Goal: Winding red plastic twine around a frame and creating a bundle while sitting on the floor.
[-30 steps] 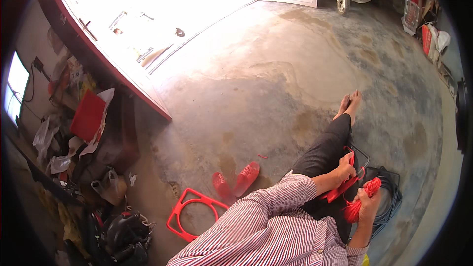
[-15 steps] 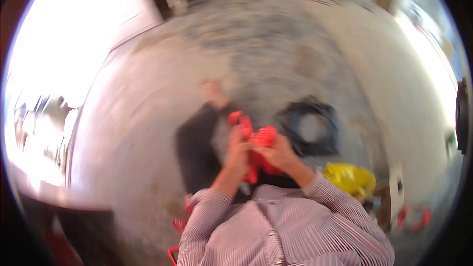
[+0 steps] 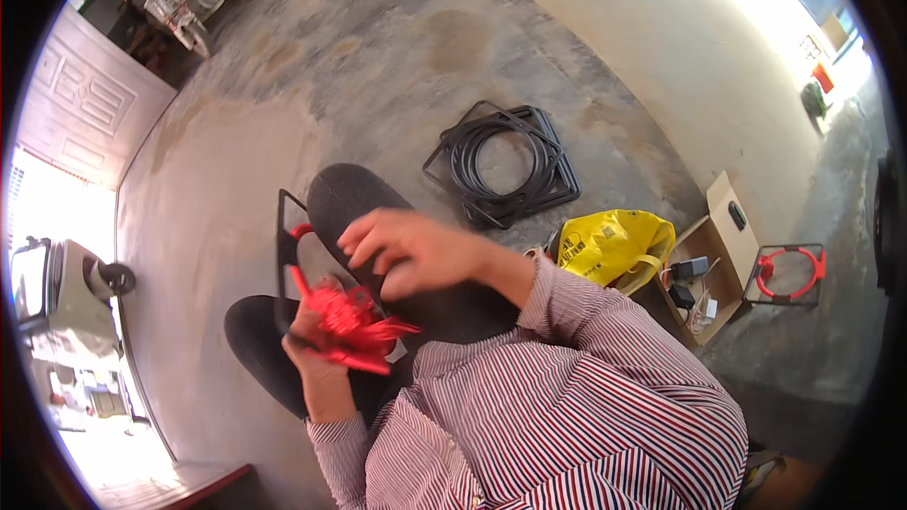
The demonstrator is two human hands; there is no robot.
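Red cord (image 3: 354, 326) sits bunched in the left hand (image 3: 316, 349), whose grip is clenched around it over the lap, partly hiding a black frame (image 3: 282, 255). The right hand (image 3: 411, 250) hovers just above, fingers loose and released, blurred. Farther right lie black stacked frames (image 3: 501, 165) and a yellow bag (image 3: 614, 244).

I see stained concrete floor (image 3: 378, 47), pale wall (image 3: 661, 28) sunlit at upper right, panelled door (image 3: 80, 109) left, harsh daylight beside it.
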